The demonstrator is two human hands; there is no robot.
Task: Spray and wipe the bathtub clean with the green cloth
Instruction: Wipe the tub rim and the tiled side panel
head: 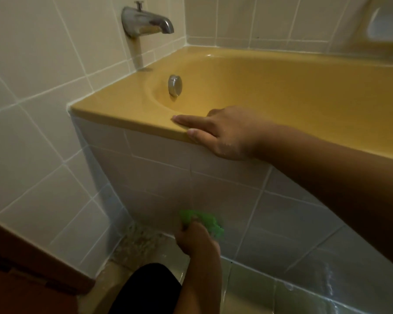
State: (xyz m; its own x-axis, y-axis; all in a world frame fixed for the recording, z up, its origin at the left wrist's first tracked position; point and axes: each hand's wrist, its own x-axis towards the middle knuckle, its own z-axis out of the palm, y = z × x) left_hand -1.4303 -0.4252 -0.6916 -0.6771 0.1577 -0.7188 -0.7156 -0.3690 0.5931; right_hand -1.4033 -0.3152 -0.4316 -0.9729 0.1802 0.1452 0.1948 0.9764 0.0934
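Knee in black (145, 288) right up close, then the left hand (196, 240) bunching the green cloth (204, 220) against the tiled front panel (163, 177) low by the floor, while the right hand (222, 132) rests flat, fingers straight, on the yellow bathtub (127, 109) rim.

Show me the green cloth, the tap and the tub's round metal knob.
green cloth (204, 217): head view, bunched top.
tap (145, 22): head view, spout body.
round metal knob (175, 85): head view, front face.
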